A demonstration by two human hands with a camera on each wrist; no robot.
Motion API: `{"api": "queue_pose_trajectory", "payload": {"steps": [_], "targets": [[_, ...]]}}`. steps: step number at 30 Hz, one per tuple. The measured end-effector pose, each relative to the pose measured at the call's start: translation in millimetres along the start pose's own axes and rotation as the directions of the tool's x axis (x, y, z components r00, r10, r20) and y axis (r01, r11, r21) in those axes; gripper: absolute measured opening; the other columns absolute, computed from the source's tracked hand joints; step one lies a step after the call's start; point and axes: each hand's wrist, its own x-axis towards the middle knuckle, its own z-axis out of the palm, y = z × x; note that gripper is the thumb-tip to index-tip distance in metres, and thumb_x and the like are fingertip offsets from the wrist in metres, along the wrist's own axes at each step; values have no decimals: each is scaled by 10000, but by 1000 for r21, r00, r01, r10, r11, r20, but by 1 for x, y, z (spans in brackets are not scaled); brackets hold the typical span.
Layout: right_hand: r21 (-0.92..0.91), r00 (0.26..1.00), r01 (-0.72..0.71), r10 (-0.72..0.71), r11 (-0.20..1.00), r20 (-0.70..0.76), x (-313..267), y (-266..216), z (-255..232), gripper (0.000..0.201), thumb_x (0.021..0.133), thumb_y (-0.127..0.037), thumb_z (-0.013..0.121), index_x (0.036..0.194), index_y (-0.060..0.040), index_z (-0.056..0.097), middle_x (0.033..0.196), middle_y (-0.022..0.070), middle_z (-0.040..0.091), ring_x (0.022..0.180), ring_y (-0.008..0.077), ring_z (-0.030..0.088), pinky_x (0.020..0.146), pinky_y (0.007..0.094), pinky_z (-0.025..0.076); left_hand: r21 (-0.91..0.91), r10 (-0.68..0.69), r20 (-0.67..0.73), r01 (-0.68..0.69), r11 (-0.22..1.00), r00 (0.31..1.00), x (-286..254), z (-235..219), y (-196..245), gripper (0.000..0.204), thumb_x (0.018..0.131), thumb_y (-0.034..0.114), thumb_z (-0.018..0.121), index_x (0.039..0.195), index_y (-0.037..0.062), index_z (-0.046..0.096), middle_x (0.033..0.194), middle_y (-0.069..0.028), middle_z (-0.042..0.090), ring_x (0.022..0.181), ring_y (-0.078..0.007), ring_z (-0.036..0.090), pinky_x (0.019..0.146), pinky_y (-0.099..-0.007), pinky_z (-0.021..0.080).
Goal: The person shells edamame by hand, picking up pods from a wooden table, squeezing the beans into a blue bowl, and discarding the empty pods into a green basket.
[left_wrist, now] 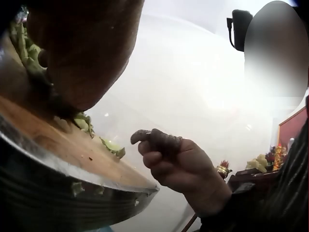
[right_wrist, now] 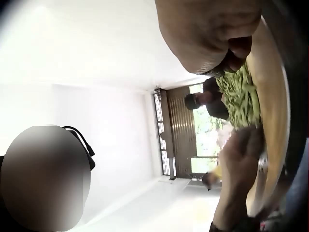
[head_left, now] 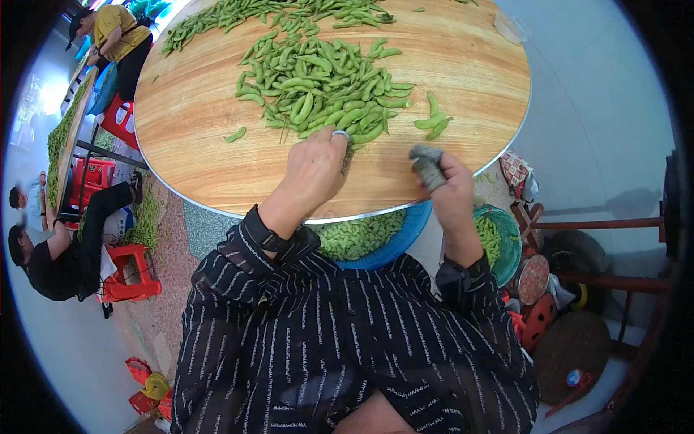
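Observation:
Green soybean pods (head_left: pixel 311 79) lie heaped on a round wooden table (head_left: pixel 184 116). My left hand (head_left: pixel 311 166) is at the near edge of this heap with its fingers bent down. Its fingertips are hidden in the head view, so I cannot tell whether they pinch a pod. To the right, my right hand (head_left: pixel 452 189) hovers by the table's near edge. Grey wrapping (head_left: pixel 429 166) covers its thumb and a finger. In the left wrist view the right hand (left_wrist: pixel 188 166) has its fingers curled, with no pod showing between them. A few loose pods (head_left: pixel 434 119) lie beyond it.
Below the table edge sits a blue basin (head_left: pixel 419 217) of shelled beans (head_left: pixel 361 237). A green basket (head_left: pixel 512 217) with pods stands to its right. A clear plastic tub (head_left: pixel 510 27) is at the far right rim. People work at another table (head_left: pixel 72 137) on the left.

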Motion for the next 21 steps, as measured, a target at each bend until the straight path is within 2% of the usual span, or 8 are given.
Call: {"api": "queue_pose_trajectory", "payload": {"steps": [3,10,15,16,17,18,20,21], "targets": [[81,996,8,-15,997,83,-7,2,26,254,779,-14,558,1027,37,551,843,14,573,748,66,507,659,196,422,-39,-80,6,80,996,997,-7,-3,-2,174,698,119,605,752,-14,506,780,-165,518,726,-344,528,604,-407,428],[70,968,-22,4,997,250,2,5,55,337,773,-1,549,1101,39,484,874,42,560,755,73,496,658,197,412,-114,-33,24,35,993,999,-18,-12,-2,122,704,105,578,772,13,536,774,-144,517,727,-325,534,599,-394,438],[161,974,-82,45,983,224,-7,-7,54,285,786,-7,543,1066,29,512,843,24,558,702,52,484,620,189,408,-254,-62,-26,54,966,998,-29,-11,-10,100,758,100,569,789,8,546,772,-114,539,684,-264,550,577,-344,443],[192,971,-133,89,972,222,-10,-12,54,262,792,-9,541,1051,26,524,835,15,558,686,45,480,609,185,407,-761,-244,178,291,581,953,-33,-13,-11,108,779,110,571,807,7,553,747,-92,547,637,-212,545,545,-308,438],[190,970,-136,92,972,223,-12,-15,54,262,792,-9,541,1051,26,524,835,15,558,686,45,480,609,185,407,-897,-254,439,436,-70,862,-37,-15,-10,116,801,119,573,825,7,561,722,-70,555,590,-160,540,513,-272,433],[236,954,-162,91,958,284,-15,-17,55,239,798,-11,539,1034,23,534,835,9,560,674,38,477,604,182,407,-896,-256,441,437,-73,861,-40,-20,-7,116,801,119,573,825,7,561,722,-70,555,590,-160,540,513,-272,433],[280,935,-190,86,941,345,-16,-20,55,216,804,-13,537,1017,20,543,834,2,563,662,32,475,598,179,407,-812,-146,536,461,-357,832,-42,-32,0,142,794,129,600,847,6,552,650,-67,565,508,-92,536,443,-199,433],[268,919,-158,42,950,393,-16,-20,55,209,806,-15,536,1013,19,546,848,4,568,682,38,486,615,184,414,-813,-148,535,459,-358,832,-43,-32,1,142,794,129,600,847,6,552,650,-67,565,508,-92,536,443,-199,433]]}}
